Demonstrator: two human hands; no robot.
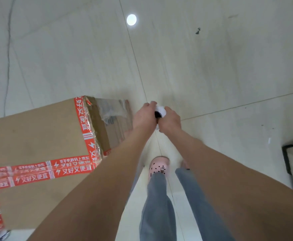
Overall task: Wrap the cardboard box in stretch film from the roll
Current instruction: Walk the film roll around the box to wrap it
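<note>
- Currently the tall cardboard box is standing on the tiled floor, film already clinging to its far side.
- Left hand and right hand are both gripping the stretch film roll, held upright just beside the box corner, likely to keep the film taut.

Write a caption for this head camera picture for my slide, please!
Both hands, left hand and right hand, grip the film roll beside a red-taped cardboard box.

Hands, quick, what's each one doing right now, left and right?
Left hand: closed, grip on the stretch film roll.
Right hand: closed, grip on the same roll, beside the cardboard box.
</note>
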